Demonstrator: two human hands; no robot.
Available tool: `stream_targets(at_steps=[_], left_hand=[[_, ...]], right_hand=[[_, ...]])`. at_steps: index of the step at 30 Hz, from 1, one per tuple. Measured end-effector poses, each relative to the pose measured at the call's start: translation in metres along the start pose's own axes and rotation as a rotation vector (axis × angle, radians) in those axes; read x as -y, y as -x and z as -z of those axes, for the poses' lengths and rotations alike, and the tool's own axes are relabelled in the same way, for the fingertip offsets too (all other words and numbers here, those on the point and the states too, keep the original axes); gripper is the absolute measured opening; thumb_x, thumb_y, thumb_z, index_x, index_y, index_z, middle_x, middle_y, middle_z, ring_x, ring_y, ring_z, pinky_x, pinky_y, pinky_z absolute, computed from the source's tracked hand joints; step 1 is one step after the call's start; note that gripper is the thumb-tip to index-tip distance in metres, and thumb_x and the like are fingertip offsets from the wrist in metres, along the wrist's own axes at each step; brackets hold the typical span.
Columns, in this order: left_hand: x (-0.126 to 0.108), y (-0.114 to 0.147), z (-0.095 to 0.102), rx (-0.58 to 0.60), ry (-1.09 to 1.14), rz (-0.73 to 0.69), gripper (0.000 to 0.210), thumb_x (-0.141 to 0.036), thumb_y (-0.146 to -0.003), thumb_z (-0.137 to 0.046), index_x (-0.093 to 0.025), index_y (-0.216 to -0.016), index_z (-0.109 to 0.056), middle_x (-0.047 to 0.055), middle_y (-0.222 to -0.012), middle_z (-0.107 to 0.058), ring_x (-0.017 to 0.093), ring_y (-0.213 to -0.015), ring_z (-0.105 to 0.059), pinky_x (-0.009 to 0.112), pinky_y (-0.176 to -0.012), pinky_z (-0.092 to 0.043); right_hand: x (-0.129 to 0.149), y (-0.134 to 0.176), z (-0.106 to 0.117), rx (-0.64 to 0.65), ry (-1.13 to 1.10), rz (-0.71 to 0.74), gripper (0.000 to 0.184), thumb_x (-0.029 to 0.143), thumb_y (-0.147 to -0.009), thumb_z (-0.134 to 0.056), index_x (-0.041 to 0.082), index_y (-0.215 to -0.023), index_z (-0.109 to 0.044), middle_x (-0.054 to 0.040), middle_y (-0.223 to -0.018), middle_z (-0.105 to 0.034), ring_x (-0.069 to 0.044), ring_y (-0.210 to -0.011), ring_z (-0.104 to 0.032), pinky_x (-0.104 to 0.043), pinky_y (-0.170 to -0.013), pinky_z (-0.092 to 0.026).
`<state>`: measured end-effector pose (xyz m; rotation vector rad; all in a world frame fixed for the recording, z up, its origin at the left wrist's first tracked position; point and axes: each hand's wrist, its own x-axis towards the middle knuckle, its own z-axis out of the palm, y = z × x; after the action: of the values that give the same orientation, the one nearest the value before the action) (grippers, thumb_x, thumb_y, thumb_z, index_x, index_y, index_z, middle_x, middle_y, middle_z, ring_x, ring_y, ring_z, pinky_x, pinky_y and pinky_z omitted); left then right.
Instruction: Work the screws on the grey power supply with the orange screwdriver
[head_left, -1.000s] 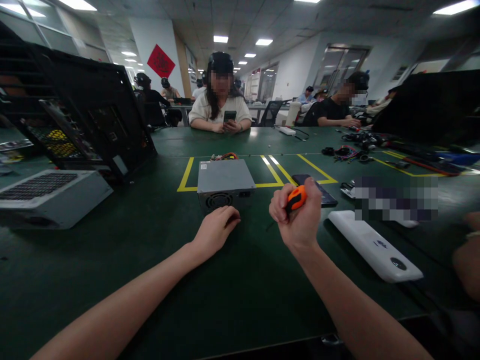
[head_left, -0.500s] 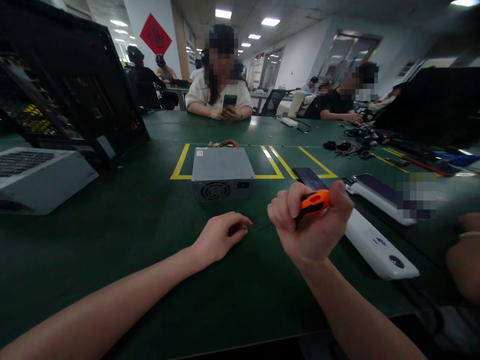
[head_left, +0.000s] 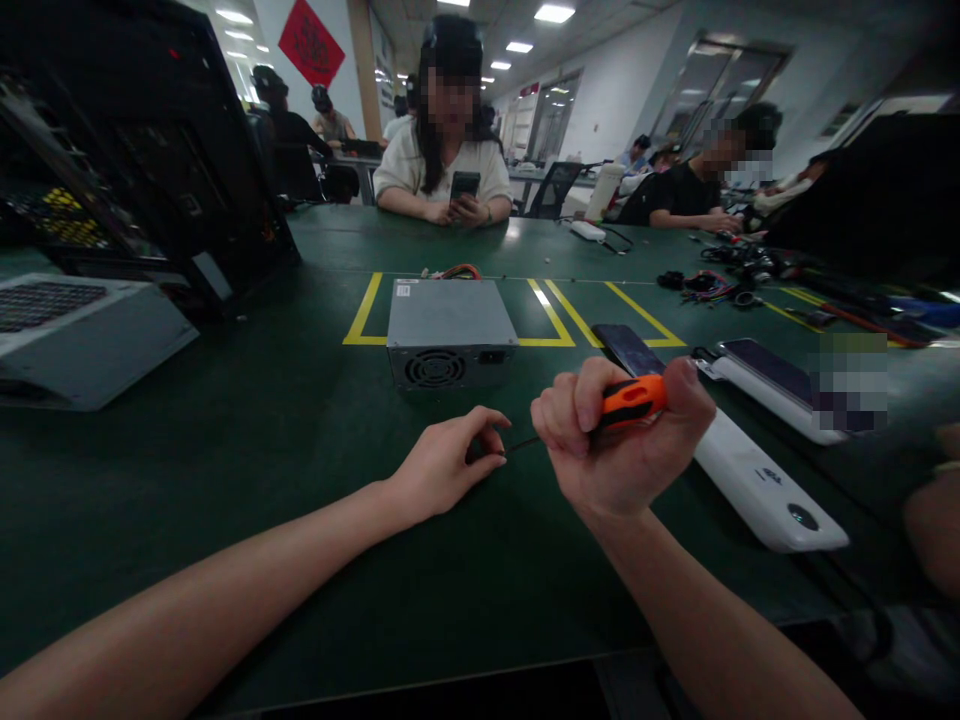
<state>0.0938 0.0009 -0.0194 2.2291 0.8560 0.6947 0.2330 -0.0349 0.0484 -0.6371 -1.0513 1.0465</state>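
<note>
Partly hiding a phone (head_left: 627, 348), our right hand (head_left: 619, 440) clasps a screwdriver (head_left: 636, 398); whether our left hand (head_left: 442, 465) grips, we can't tell.

The screwdriver handle (head_left: 632, 402) is showing moulded plastic, orange and black, with a mostly matt finish, while the thin shaft (head_left: 523, 443) is looking like dark metal. The power supply box (head_left: 450, 312) is presenting smooth grey metal, rather dull, and the white label (head_left: 403, 290) on it is looking like paper. The smooth green bench (head_left: 315, 600) is reflecting light softly. The white device (head_left: 765, 485) is appearing as smooth plastic, and the dark phone (head_left: 627, 349) as glossy glass.
</note>
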Motion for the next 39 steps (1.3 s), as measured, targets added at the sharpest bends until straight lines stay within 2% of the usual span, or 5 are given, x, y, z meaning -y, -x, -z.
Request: stream_targets(at_steps=[10, 20, 27, 33, 39], left_hand=[[-0.001, 0.005, 0.002, -0.027, -0.019, -0.064, 0.029, -0.019, -0.078, -0.054, -0.021, -0.105, -0.042, -0.002, -0.084, -0.057, 0.011, -0.075, -0.056, 0.025, -0.069, -0.046], [0.004, 0.004, 0.001, -0.085, -0.191, -0.121, 0.024, -0.017, -0.08, -0.05, -0.022, -0.103, -0.043, -0.002, -0.083, -0.054, 0.012, -0.074, -0.052, 0.025, -0.064, -0.043], [0.011, 0.002, 0.005, -0.109, -0.229, -0.08, 0.031, -0.018, -0.08, -0.049, -0.022, -0.11, -0.041, -0.001, -0.087, -0.056, 0.013, -0.078, -0.053, 0.028, -0.069, -0.044], [0.011, 0.003, 0.007, -0.103, -0.257, -0.087, 0.031, -0.016, -0.08, -0.049, -0.022, -0.109, -0.04, -0.001, -0.087, -0.055, 0.013, -0.078, -0.053, 0.028, -0.068, -0.044], [0.015, 0.002, 0.007, -0.093, -0.322, -0.082, 0.027, -0.016, -0.08, -0.048, -0.021, -0.106, -0.041, -0.001, -0.084, -0.053, 0.014, -0.075, -0.051, 0.026, -0.063, -0.043]], right_hand=[[-0.004, 0.006, -0.004, 0.077, 0.009, -0.002, 0.049, 0.057, -0.077, -0.032, 0.021, -0.044, -0.042, 0.0045, -0.035, -0.029, -0.008, -0.032, -0.028, -0.024, -0.037, -0.023], [-0.008, 0.008, 0.002, 0.145, 0.159, 0.095, 0.034, 0.051, -0.081, -0.042, 0.021, -0.071, -0.056, 0.0008, -0.062, -0.052, -0.011, -0.052, -0.05, -0.025, -0.049, -0.041], [-0.011, 0.005, 0.003, 0.009, 0.377, 0.225, 0.017, 0.038, -0.084, -0.044, 0.025, -0.09, -0.053, 0.001, -0.077, -0.057, -0.012, -0.067, -0.056, -0.028, -0.064, -0.047], [-0.011, 0.003, 0.009, -0.023, 0.714, 0.362, 0.011, 0.033, -0.078, -0.055, 0.023, -0.084, -0.053, 0.0009, -0.079, -0.055, -0.013, -0.07, -0.053, -0.028, -0.065, -0.043], [-0.008, 0.006, 0.011, 0.061, 0.986, 0.419, 0.011, 0.028, -0.079, -0.054, 0.023, -0.087, -0.05, 0.0015, -0.076, -0.053, -0.012, -0.063, -0.051, -0.025, -0.057, -0.04]])
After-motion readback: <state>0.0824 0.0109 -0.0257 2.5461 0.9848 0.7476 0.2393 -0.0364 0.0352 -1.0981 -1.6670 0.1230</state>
